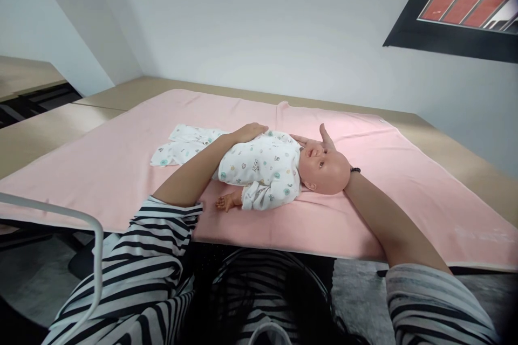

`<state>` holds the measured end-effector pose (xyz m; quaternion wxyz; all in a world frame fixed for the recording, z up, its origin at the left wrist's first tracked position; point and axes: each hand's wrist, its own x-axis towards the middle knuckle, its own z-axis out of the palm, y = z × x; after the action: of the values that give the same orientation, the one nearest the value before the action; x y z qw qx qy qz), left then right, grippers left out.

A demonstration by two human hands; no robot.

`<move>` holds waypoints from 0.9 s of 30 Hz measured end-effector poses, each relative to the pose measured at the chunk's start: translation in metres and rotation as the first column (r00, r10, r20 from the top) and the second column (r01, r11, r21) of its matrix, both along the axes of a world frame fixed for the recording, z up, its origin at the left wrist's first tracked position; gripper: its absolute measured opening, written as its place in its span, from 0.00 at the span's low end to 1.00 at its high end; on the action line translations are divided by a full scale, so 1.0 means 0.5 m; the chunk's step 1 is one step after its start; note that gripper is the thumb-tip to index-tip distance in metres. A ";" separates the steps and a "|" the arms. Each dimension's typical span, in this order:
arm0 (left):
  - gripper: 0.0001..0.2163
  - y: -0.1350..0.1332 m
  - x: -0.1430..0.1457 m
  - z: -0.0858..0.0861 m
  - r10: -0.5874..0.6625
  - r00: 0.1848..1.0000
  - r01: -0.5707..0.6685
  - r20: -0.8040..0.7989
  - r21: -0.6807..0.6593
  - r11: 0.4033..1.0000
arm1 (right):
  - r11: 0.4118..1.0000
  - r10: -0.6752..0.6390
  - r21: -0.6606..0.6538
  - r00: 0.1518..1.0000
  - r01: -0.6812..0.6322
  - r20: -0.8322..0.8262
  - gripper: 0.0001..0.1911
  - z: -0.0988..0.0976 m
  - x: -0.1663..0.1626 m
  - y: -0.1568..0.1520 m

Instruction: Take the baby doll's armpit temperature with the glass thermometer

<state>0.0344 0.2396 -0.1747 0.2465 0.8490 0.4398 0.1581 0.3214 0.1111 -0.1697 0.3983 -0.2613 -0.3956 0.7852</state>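
A baby doll (279, 170) in a white patterned suit lies on its side on a pink blanket (364, 210), head to the right. My left hand (247, 132) rests on the far side of the doll's body, fingers curled over its clothing. My right hand (319, 143) cups the far side of the doll's head, thumb pointing up and fingers stretched along the face. The doll's head hides most of that hand.
The blanket covers a light wooden table (453, 151) against a white wall. The doll's loose white trouser legs (182, 145) trail to the left. A white curved bar (81, 221) stands at the near left. A dark-framed window (465, 5) is at the upper right.
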 end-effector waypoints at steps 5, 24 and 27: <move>0.29 0.000 0.000 0.000 0.002 1.000 -0.002 0.006 -0.008 1.000 | 1.000 0.020 -0.011 1.000 -0.020 -0.017 0.44 -0.002 0.004 0.003; 0.30 0.000 -0.001 0.000 0.011 1.000 -0.011 -0.014 -0.016 1.000 | 0.999 -0.035 0.020 0.999 0.035 -0.007 0.44 -0.010 0.006 0.019; 0.30 0.001 -0.001 0.000 0.004 1.000 -0.004 -0.020 -0.013 1.000 | 0.997 -0.066 0.026 0.998 0.066 0.002 0.42 -0.009 0.006 0.020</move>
<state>0.0341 0.2403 -0.1747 0.2474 0.8480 0.4450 0.1474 0.3243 0.1209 -0.1742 0.4269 -0.2702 -0.3974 0.7661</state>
